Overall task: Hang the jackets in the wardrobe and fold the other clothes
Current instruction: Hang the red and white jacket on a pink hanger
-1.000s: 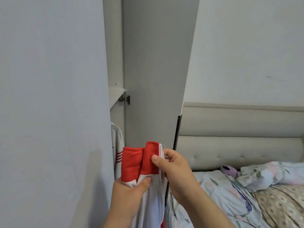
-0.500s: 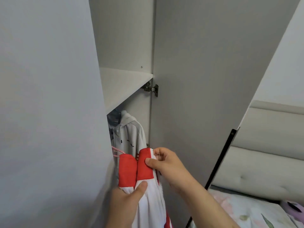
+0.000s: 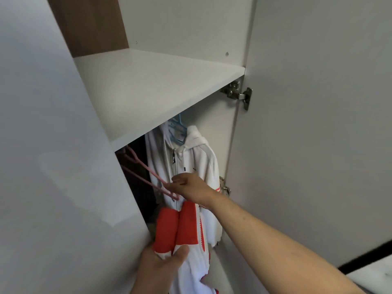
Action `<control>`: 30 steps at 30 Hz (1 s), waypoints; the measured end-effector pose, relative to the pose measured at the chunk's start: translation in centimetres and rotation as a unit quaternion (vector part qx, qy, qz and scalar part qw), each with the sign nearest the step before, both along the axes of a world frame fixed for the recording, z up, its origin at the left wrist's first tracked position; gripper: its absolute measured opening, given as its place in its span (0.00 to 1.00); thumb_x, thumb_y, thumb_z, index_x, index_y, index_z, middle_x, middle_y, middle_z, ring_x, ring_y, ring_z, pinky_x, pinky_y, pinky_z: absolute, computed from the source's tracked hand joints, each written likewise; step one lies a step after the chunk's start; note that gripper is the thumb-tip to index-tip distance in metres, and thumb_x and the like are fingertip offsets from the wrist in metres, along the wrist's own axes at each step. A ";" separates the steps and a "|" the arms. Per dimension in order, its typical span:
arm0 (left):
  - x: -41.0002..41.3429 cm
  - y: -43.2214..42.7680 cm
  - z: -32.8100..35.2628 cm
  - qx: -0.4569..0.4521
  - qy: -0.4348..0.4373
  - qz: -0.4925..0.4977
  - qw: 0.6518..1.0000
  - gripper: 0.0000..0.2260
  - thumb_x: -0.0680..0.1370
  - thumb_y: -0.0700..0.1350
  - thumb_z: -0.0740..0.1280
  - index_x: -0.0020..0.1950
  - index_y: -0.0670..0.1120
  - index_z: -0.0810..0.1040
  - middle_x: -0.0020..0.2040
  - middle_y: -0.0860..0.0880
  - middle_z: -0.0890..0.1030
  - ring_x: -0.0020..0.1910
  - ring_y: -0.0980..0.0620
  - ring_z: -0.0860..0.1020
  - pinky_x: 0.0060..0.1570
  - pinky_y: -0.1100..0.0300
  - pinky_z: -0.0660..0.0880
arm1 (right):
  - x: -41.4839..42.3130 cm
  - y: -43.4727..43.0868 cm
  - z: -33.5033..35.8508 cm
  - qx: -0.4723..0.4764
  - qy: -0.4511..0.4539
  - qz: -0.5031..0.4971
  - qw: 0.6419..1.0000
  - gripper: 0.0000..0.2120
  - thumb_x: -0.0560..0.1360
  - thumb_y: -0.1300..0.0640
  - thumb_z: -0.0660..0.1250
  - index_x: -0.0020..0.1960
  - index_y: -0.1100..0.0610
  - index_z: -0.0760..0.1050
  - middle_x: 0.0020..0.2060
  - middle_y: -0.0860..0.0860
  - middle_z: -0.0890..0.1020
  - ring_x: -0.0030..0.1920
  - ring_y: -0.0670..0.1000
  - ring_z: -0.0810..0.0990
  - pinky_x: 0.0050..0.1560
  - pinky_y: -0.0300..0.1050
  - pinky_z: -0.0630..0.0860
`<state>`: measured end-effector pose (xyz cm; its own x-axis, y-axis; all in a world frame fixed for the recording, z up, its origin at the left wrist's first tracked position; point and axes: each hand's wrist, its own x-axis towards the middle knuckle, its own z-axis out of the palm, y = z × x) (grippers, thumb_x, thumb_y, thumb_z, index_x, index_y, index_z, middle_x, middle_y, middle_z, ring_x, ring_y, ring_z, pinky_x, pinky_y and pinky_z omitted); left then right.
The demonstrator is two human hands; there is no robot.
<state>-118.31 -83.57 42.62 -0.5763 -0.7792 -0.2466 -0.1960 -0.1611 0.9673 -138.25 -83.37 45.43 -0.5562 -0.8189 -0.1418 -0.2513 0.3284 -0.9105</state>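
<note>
The person is standing closer to the open wardrobe (image 3: 186,24) than half a second ago, and the view is now tilting up, so the white shelf (image 3: 159,85) is filling the middle of the scene and the bed's headboard is no longer showing. The right hand (image 3: 191,188) has left the red collar it was pinching. It is now reaching farther in to the pink hanger (image 3: 146,177), with thumb and fingers closing round the hanger's near end. The hanger is slanting up and left towards the dark space under the shelf, where its top is hidden. The left hand (image 3: 163,264) is still gripping the red-and-white jacket (image 3: 182,225) just below the folded red collar. Its thumb is pressing on the front of the cloth, and the rest of the jacket is hanging down past the wrist. The jacket is sitting low at the wardrobe's opening, just beneath the right hand and not yet on the hanger. Behind it, farther in and to the right, a white hooded jacket (image 3: 197,153) is hanging from a blue hanger (image 3: 178,128) under the shelf, more of it showing than before. A metal hinge (image 3: 239,95) is joining the shelf's right end to the right-hand door (image 3: 318,124), while the left-hand door (image 3: 46,145) is covering the near left.
</note>
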 end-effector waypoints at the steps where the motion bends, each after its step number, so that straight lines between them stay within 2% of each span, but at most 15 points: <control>1: -0.1 0.0 -0.1 0.001 0.000 0.008 1.000 0.21 0.64 0.31 0.80 0.40 0.55 0.77 0.28 0.67 0.79 0.35 0.70 0.77 0.43 0.64 0.70 | -0.1 -0.9 -0.3 0.020 0.013 0.014 1.000 0.22 0.74 0.41 0.70 0.51 0.61 0.80 0.47 0.52 0.85 0.44 0.46 0.82 0.44 0.41 0.74; 2: -0.1 0.0 -0.2 0.000 -0.002 0.015 1.000 0.21 0.64 0.32 0.80 0.40 0.55 0.78 0.29 0.66 0.80 0.37 0.66 0.79 0.44 0.63 0.70 | -0.1 -1.7 -0.7 0.042 0.023 0.026 0.999 0.25 0.73 0.39 0.70 0.57 0.59 0.79 0.52 0.51 0.84 0.47 0.45 0.83 0.45 0.40 0.74; 3: -0.1 0.0 -0.4 0.002 -0.003 0.023 1.000 0.20 0.63 0.32 0.81 0.39 0.55 0.79 0.30 0.65 0.81 0.39 0.62 0.79 0.45 0.62 0.71 | -0.3 -2.3 -1.1 0.054 0.035 0.041 0.997 0.22 0.73 0.39 0.71 0.55 0.55 0.80 0.50 0.49 0.84 0.43 0.40 0.82 0.42 0.36 0.74; 4: 0.0 0.0 -0.7 0.007 -0.005 0.034 0.999 0.18 0.63 0.33 0.81 0.39 0.54 0.80 0.31 0.63 0.82 0.40 0.59 0.80 0.45 0.61 0.71 | -0.4 -2.9 -1.5 0.068 0.053 0.054 0.995 0.14 0.73 0.41 0.71 0.49 0.52 0.80 0.43 0.47 0.83 0.37 0.36 0.80 0.37 0.34 0.72; 5: 0.1 0.0 -0.8 0.009 -0.006 0.041 0.999 0.17 0.63 0.33 0.81 0.38 0.53 0.81 0.31 0.61 0.83 0.40 0.56 0.81 0.46 0.60 0.72 | -0.6 -3.3 -1.8 0.081 0.080 0.062 0.992 0.09 0.74 0.44 0.71 0.42 0.49 0.77 0.37 0.45 0.80 0.32 0.36 0.78 0.33 0.34 0.70; 6: 0.1 0.0 -0.8 0.005 -0.007 0.043 0.999 0.16 0.63 0.34 0.82 0.38 0.52 0.81 0.32 0.60 0.84 0.40 0.55 0.82 0.46 0.60 0.73 | -0.7 -3.7 -2.1 0.094 0.111 0.064 0.987 0.11 0.75 0.46 0.71 0.38 0.47 0.73 0.33 0.44 0.77 0.30 0.38 0.76 0.32 0.35 0.68; 8: 0.1 0.1 -0.8 -0.008 -0.011 0.042 0.999 0.16 0.63 0.34 0.82 0.37 0.53 0.81 0.33 0.61 0.84 0.37 0.59 0.83 0.42 0.63 0.74 | -0.9 -4.2 -2.8 0.110 0.151 0.065 0.980 0.13 0.77 0.49 0.69 0.36 0.49 0.71 0.31 0.45 0.75 0.31 0.42 0.73 0.32 0.39 0.66; 10: 0.1 0.1 -0.7 -0.017 -0.011 0.043 0.999 0.16 0.63 0.34 0.81 0.36 0.53 0.80 0.32 0.63 0.83 0.34 0.65 0.82 0.35 0.70 0.74 | -0.9 -4.4 -3.0 0.109 0.152 0.068 0.980 0.09 0.79 0.51 0.67 0.42 0.55 0.76 0.35 0.49 0.77 0.36 0.49 0.75 0.36 0.43 0.69; 12: 0.1 0.0 -0.7 -0.022 -0.014 0.043 0.999 0.17 0.63 0.34 0.81 0.37 0.53 0.80 0.32 0.65 0.82 0.34 0.69 0.80 0.31 0.77 0.72 | -0.9 -4.4 -3.0 0.094 0.117 0.058 0.987 0.12 0.82 0.53 0.63 0.51 0.61 0.78 0.39 0.53 0.78 0.39 0.51 0.76 0.41 0.44 0.71; 15: 0.2 -0.1 -0.8 -0.021 -0.013 0.039 0.999 0.16 0.64 0.33 0.80 0.36 0.52 0.82 0.34 0.60 0.84 0.35 0.65 0.82 0.32 0.75 0.73 | -0.5 -4.1 -2.9 0.040 0.032 0.035 0.998 0.11 0.83 0.56 0.61 0.55 0.65 0.76 0.39 0.57 0.76 0.38 0.55 0.75 0.40 0.49 0.72; 18: 0.3 -0.1 -0.9 -0.015 0.000 0.032 0.999 0.14 0.65 0.32 0.79 0.35 0.51 0.84 0.36 0.55 0.86 0.36 0.60 0.84 0.32 0.74 0.74 | -0.5 -3.8 -2.1 -0.004 -0.063 0.011 0.998 0.06 0.83 0.62 0.60 0.54 0.60 0.75 0.38 0.57 0.74 0.38 0.56 0.74 0.36 0.49 0.73; 21: 0.4 0.0 -0.7 -0.005 0.009 0.029 1.000 0.14 0.66 0.31 0.79 0.34 0.51 0.84 0.37 0.52 0.86 0.36 0.58 0.84 0.32 0.72 0.75 | -0.7 -3.1 -1.1 -0.020 -0.047 0.008 0.999 0.07 0.83 0.62 0.58 0.55 0.59 0.75 0.35 0.52 0.77 0.32 0.50 0.76 0.32 0.41 0.76; 23: 0.4 0.0 -0.5 -0.007 0.011 0.027 1.000 0.14 0.67 0.30 0.78 0.34 0.50 0.85 0.36 0.52 0.86 0.35 0.59 0.84 0.32 0.72 0.74 | -0.9 -2.5 -0.7 -0.015 -0.008 0.010 1.000 0.07 0.83 0.62 0.59 0.55 0.59 0.76 0.32 0.47 0.78 0.29 0.47 0.77 0.33 0.43 0.76; 26: 0.5 0.0 -0.5 -0.002 0.007 0.033 0.999 0.12 0.67 0.31 0.78 0.37 0.48 0.84 0.36 0.54 0.86 0.35 0.59 0.84 0.31 0.73 0.74 | -1.3 -1.7 -0.3 -0.010 0.018 0.008 1.000 0.09 0.83 0.60 0.59 0.57 0.58 0.76 0.33 0.47 0.77 0.31 0.52 0.78 0.38 0.51 0.79; 30: 0.5 0.0 -0.8 0.013 0.000 0.039 0.999 0.12 0.66 0.34 0.79 0.42 0.48 0.83 0.37 0.55 0.86 0.37 0.59 0.84 0.34 0.70 0.75 | -1.7 -0.5 0.6 -0.018 0.021 -0.005 1.000 0.09 0.83 0.57 0.59 0.58 0.57 0.76 0.38 0.51 0.75 0.34 0.54 0.78 0.36 0.47 0.79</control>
<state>-117.82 -83.61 41.86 -0.5137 -0.8150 -0.2679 -0.1815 -0.2020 0.9624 -139.94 -83.89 46.07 -0.5685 -0.8179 -0.0889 -0.2860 0.2978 -0.9108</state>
